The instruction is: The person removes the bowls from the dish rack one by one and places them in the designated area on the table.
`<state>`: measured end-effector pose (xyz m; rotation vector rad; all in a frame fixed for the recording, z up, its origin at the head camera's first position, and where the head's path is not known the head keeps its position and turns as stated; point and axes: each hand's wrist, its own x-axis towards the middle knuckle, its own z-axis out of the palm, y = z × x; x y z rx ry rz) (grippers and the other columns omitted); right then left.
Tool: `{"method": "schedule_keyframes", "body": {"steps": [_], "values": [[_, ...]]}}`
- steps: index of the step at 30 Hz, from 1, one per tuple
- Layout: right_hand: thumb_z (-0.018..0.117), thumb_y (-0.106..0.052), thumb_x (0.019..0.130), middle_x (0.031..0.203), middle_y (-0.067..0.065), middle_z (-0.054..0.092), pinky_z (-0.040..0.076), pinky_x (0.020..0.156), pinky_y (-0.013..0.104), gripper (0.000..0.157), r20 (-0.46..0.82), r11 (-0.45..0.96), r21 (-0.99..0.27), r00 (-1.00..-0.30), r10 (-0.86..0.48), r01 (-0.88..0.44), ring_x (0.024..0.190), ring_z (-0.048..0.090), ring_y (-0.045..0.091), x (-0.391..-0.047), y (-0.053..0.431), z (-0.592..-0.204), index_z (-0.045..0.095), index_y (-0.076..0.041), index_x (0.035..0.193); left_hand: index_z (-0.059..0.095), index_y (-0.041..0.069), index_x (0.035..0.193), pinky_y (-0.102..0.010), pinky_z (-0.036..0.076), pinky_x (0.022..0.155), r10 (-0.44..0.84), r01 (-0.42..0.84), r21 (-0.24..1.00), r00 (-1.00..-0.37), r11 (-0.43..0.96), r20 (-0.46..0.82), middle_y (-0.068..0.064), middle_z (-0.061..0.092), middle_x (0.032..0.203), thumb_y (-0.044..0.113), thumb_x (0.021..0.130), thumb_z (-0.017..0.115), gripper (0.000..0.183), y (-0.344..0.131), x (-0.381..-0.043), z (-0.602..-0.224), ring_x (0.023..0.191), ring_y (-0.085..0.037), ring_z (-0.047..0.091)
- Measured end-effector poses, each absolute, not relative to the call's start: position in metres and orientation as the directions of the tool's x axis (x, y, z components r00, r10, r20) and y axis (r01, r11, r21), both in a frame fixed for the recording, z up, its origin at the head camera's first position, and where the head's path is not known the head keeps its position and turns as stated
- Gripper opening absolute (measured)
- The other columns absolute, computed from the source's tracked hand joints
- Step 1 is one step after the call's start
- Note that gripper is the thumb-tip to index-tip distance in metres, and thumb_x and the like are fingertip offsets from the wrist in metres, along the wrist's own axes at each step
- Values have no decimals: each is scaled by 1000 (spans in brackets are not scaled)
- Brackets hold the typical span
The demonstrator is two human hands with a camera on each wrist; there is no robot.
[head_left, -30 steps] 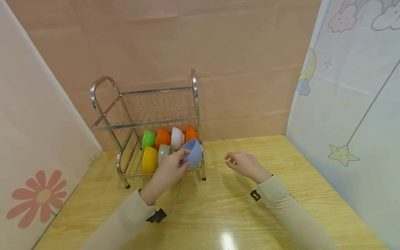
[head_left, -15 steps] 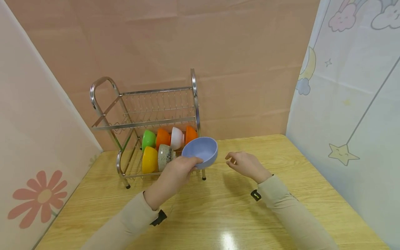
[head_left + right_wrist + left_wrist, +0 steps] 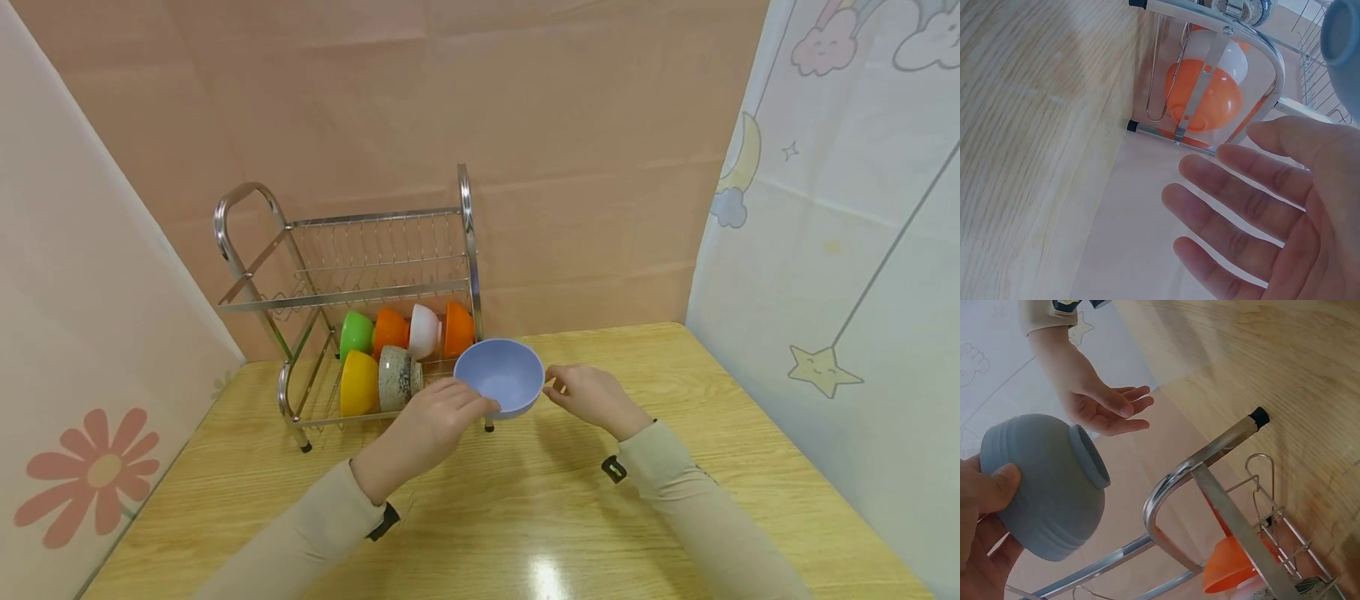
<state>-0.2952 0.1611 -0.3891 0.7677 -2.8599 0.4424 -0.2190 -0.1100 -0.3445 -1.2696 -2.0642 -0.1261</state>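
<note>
A periwinkle-blue bowl (image 3: 501, 375) is off the rack, its hollow facing up and toward the head camera. My left hand (image 3: 427, 421) grips its near-left rim, thumb on the inside. In the left wrist view the thumb and fingers pinch the rim of the bowl (image 3: 1047, 487), and its foot ring shows. My right hand (image 3: 592, 400) is just right of the bowl, fingertips close to the rim. Seen from the right wrist, that hand (image 3: 1266, 219) has its fingers extended and spread with nothing in them; part of the bowl (image 3: 1344, 62) appears above it.
A two-tier chrome dish rack (image 3: 360, 296) stands at left on the wooden table (image 3: 540, 500). On its lower tier, bowls sit on edge: yellow (image 3: 360, 383), speckled grey (image 3: 394, 379), green (image 3: 356, 335), orange (image 3: 391, 332), white (image 3: 424, 332) and another orange one (image 3: 458, 332).
My left hand has drawn the blue bowl from the rack's lower right to the right and turned its hollow upward, bringing it beside the right hand. The right hand has stayed about where it was.
</note>
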Motion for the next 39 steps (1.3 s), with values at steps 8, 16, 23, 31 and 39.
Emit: {"method": "schedule_keyframes", "body": {"steps": [8,16,23,31,39], "values": [[63,-23,93,86,-1,70,52,57,29,17,217,822,-234,-852,-477,-520,73,65,12,-295,160,-390,67,-15,107,71,16,97,-27,53,90,773,842,-258,-258,475,580,6,74,93,12,78,81,22,-109,-223,-358,89,-9,68],[63,-25,93,87,-1,71,53,61,30,22,207,824,-236,-855,-475,-515,76,67,13,-296,159,-393,67,-13,111,71,17,97,-25,51,92,798,851,-265,-255,453,546,7,74,96,10,77,81,23,-108,-226,-370,92,-7,68],[62,-24,94,89,1,71,53,61,30,21,193,830,-246,-864,-464,-501,78,67,15,-297,160,-393,68,-13,110,72,18,95,-25,52,91,815,871,-253,-241,421,527,8,75,93,9,77,81,23,-106,-228,-378,89,-6,69],[60,-23,96,90,2,71,54,62,31,20,273,828,-229,-851,-450,-511,79,67,16,-298,165,-384,69,-13,111,72,19,94,-25,51,91,818,868,-250,-256,429,515,9,74,91,8,77,81,22,-106,-229,-383,87,-6,68],[62,-25,95,111,4,71,56,79,41,26,453,777,-201,-760,-465,-596,100,68,24,-279,161,-360,66,-13,118,72,18,94,-25,52,90,810,870,-237,-260,433,525,8,75,91,9,76,82,23,-107,-230,-386,87,-6,69]]}}
